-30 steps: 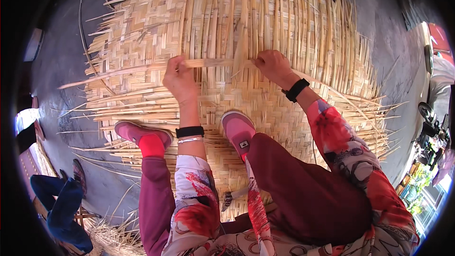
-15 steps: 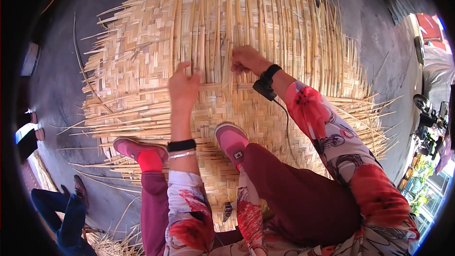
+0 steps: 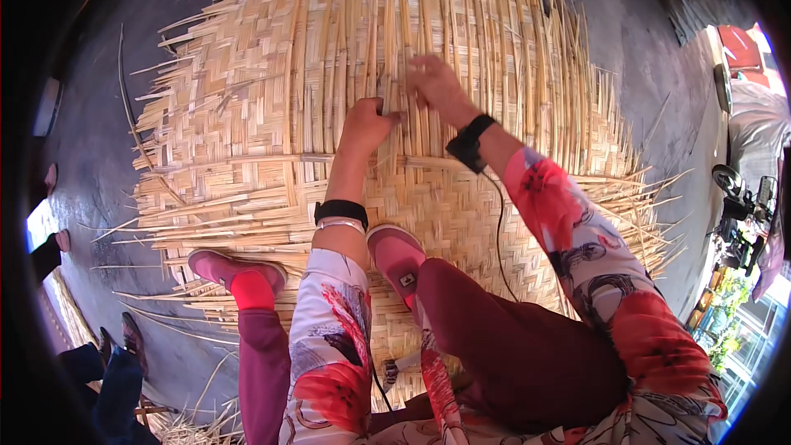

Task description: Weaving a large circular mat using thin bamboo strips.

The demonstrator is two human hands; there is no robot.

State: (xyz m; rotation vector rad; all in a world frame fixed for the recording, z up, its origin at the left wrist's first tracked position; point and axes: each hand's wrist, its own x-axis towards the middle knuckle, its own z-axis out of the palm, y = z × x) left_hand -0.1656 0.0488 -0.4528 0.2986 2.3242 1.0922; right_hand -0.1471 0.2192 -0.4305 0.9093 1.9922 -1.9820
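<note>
A large woven bamboo mat (image 3: pixel 445 198) spreads across the floor under me. Long loose bamboo strips (image 3: pixel 449 41) run lengthwise over its far half, and a crosswise strip (image 3: pixel 272 159) lies at their near ends. My left hand (image 3: pixel 367 125) is closed, with thumb and fingers pinched at one of the lengthwise strips in the middle. Slightly farther away and to the right, my right hand (image 3: pixel 441 92) is over the same strips with bent fingers; motion smears its fingertips, so what it holds is unclear.
My shoes (image 3: pixel 395 251) rest on the mat's near part. Strip ends (image 3: pixel 651 189) stick out along both sides. At the lower left is another person's leg (image 3: pixel 119 391); a parked two-wheeler (image 3: pixel 746 198) stands at the right. A thin cable (image 3: pixel 501 239) hangs from my right wrist.
My left hand has moved right, toward the middle strips, and its fingers have closed. My right hand has shifted slightly farther away and to the right.
</note>
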